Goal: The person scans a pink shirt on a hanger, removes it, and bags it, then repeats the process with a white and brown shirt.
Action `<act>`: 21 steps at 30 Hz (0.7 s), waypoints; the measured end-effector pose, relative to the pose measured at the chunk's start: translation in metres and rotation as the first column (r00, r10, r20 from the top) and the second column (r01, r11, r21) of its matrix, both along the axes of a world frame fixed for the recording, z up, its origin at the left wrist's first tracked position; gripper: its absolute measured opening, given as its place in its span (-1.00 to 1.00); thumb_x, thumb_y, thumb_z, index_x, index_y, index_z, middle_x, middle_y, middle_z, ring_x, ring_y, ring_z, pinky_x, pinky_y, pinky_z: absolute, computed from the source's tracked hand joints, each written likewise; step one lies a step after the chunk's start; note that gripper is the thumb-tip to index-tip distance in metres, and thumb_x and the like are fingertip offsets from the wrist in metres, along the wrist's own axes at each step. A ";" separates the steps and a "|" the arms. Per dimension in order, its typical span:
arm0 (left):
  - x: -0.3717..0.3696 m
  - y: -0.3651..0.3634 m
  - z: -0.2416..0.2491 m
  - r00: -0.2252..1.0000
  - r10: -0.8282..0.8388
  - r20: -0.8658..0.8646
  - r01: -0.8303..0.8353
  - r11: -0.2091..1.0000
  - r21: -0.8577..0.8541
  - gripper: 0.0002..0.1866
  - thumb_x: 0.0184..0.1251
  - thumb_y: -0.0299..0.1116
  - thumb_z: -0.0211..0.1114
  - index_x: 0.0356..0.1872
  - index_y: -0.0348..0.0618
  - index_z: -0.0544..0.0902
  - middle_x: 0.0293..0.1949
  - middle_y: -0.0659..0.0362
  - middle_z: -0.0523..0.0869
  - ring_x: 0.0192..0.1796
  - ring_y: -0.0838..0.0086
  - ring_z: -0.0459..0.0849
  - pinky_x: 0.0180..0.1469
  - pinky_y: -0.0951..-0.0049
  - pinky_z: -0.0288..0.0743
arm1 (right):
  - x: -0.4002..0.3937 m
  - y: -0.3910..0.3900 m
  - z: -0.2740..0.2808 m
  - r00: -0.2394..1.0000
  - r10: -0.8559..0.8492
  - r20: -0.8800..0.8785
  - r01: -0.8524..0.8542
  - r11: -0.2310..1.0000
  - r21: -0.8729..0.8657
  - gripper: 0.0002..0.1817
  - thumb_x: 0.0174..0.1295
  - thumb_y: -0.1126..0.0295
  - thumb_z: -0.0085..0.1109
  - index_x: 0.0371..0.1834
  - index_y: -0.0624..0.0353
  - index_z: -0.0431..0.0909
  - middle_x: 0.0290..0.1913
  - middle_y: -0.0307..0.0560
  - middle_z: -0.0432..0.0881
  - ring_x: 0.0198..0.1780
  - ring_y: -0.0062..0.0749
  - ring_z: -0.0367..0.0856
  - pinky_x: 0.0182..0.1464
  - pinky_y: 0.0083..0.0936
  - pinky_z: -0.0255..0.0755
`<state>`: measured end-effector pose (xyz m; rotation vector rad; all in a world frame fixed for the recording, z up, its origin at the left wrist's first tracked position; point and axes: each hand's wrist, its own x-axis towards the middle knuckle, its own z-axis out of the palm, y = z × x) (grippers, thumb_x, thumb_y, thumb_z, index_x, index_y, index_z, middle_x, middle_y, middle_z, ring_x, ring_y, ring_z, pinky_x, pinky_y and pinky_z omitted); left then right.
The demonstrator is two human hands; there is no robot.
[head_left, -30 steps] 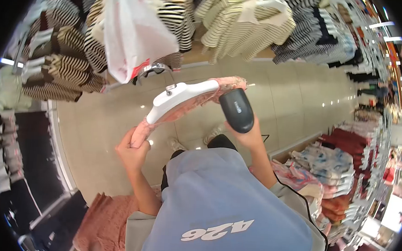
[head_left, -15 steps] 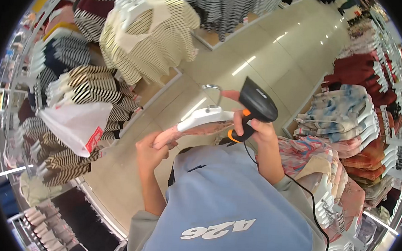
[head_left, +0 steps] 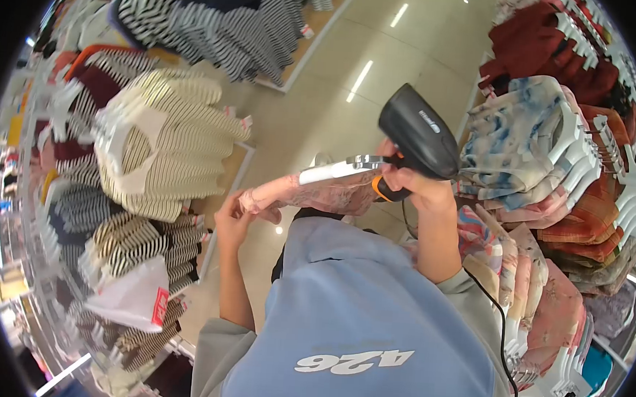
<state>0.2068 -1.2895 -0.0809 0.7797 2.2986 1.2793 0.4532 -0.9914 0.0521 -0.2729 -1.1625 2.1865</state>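
My right hand (head_left: 424, 189) is closed around the handle of a black barcode scanner (head_left: 420, 132) with orange trim. Its cable runs down beside my right sleeve. A pink patterned garment (head_left: 332, 197) hangs on a white hanger (head_left: 327, 173) in front of my chest. The hanger's metal hook end reaches the fingers of my right hand; whether they also grip it is hard to see. At the garment's left end, my left hand (head_left: 235, 219) pinches the pink fabric at the shoulder.
Racks of striped tops stand on the left, with a cream striped top (head_left: 169, 138) and a white plastic bag (head_left: 134, 293). On the right hang tie-dye tops (head_left: 514, 149) and pink garments (head_left: 552, 300). A tiled aisle (head_left: 372, 34) runs ahead between them.
The view has turned, so the racks have shifted. The scanner has moved slightly up and right. The hanger's hook now lies toward my right hand instead of standing up.
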 end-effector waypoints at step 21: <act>-0.016 0.569 0.073 0.556 -0.704 -0.442 0.727 0.670 -0.152 -0.59 -0.02 -0.22 0.42 -0.08 -0.03 0.60 -0.10 0.12 0.63 -0.11 0.10 0.62 -0.12 0.23 0.50 | -0.034 0.332 -0.011 0.912 -0.407 0.058 0.397 0.909 0.127 -0.43 -0.01 0.55 0.36 0.14 0.28 0.40 -0.17 -0.07 0.60 -0.34 -0.53 0.55 -0.29 -0.60 0.46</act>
